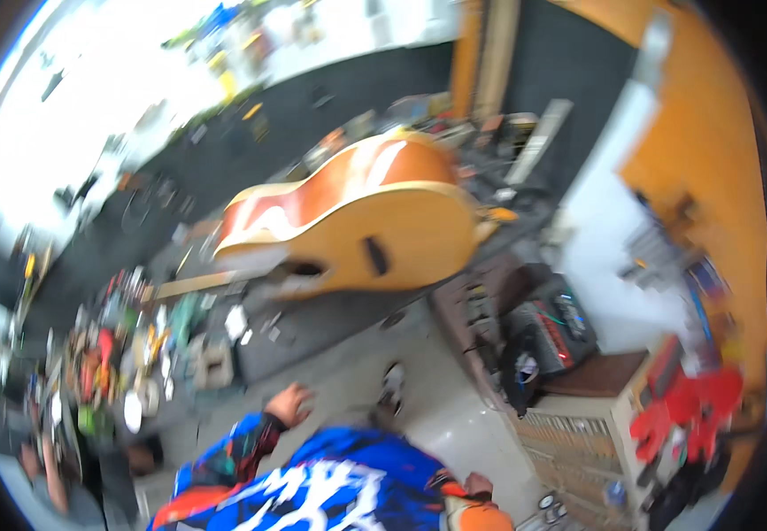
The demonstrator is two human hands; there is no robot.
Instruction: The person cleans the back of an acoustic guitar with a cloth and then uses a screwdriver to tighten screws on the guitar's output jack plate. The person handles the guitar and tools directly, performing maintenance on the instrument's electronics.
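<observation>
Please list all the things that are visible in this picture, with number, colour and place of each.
acoustic guitar: 1, tan face, reddish-brown side, on the workbench
workbench: 1, dark, across the middle
vise-like block: 1, greyish, bench's left part
small tools: many, too blurred to count, mixed colours, left
black case: 1, black with red, above cabinet
cabinet: 1, beige, brown top, lower right
guitar-like body: 1, red, far right
wall: 1, orange, right
floor: 1, grey, below bench
another person's arm: 1, bare, lower left
shoe: 1, dark and pale, on floor
jersey: 1, mainly blue, bottom
left hand: 1, bare, bottom centre-left
right hand: 1, bare, bottom centre-right
</observation>
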